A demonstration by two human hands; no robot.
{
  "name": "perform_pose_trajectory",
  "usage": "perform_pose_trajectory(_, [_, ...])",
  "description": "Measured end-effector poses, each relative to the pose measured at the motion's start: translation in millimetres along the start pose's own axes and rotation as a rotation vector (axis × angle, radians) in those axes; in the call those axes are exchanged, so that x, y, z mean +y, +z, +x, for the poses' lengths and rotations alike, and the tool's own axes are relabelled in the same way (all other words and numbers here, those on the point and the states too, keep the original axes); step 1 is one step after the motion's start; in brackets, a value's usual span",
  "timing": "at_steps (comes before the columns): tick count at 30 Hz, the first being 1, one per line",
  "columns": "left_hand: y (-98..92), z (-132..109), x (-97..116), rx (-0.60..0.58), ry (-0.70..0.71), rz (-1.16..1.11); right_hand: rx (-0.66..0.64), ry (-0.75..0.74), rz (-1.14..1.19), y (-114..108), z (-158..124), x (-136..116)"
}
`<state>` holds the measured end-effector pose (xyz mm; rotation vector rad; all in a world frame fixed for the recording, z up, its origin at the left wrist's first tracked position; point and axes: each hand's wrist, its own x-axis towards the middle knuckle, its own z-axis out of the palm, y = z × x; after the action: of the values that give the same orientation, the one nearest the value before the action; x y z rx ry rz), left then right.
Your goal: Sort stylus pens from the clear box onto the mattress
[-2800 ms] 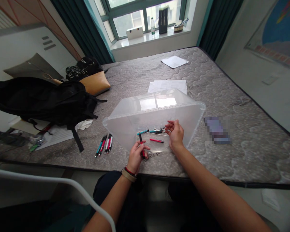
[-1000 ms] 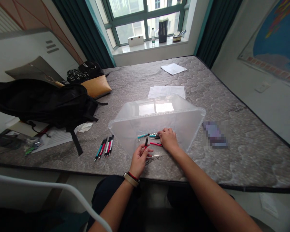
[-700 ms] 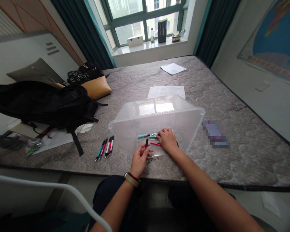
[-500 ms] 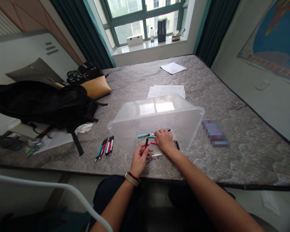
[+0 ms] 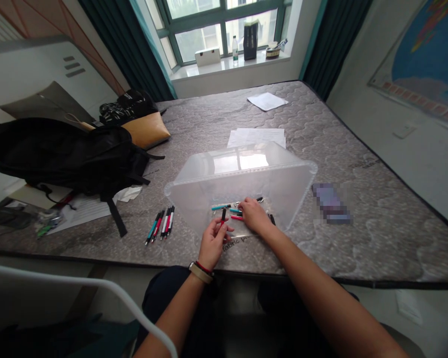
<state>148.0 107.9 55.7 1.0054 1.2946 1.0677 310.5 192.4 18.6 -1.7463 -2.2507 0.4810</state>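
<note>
A clear plastic box (image 5: pixel 194 194) lies on its side on the mattress, its opening toward me. At its mouth my left hand (image 5: pixel 212 242) grips a red-and-black pen (image 5: pixel 223 217) upright between thumb and fingers. My right hand (image 5: pixel 254 215) reaches inside the box, fingers curled down over the loose pen parts; what its fingertips hold is hidden. Around it lie a teal pen barrel (image 5: pixel 220 207), a red piece (image 5: pixel 236 218) and a black piece (image 5: pixel 272 219). Left of the box, several teal, red and white pens (image 5: pixel 160 225) lie in a row.
A black backpack (image 5: pixel 78 154) and a tan pouch (image 5: pixel 146 131) sit at the left. Paper sheets (image 5: pixel 257 137) lie behind the box. At the right is a blurred-out phone-like object (image 5: pixel 330 203). A white curved bar (image 5: pixel 112 293) crosses the lower left.
My right hand has shifted slightly among the pen parts, uncovering more of the red and teal pieces. My left hand still holds the red-and-black pen. The view has tilted a little.
</note>
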Motion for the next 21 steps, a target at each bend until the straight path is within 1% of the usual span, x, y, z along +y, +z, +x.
perform_pose_trajectory(3, [0.1, 0.0, -0.1, -0.009, 0.005, 0.015, -0.017, 0.002, 0.035, -3.9, 2.0, 3.6])
perform_pose_trajectory(9, [-0.6, 0.6, -3.4, -0.033, 0.001, 0.022, -0.092, -0.025, 0.126, -12.0, 5.3, 10.8])
perform_pose_trajectory(16, [0.2, 1.0, -2.7, -0.03, 0.001, 0.024, -0.037, 0.039, 0.126, -9.3, 6.5, 11.2])
perform_pose_trajectory(21, [-0.3, 0.9, -3.0, -0.032, -0.004, 0.019, -0.038, 0.076, 0.143, -7.6, 6.6, 13.1])
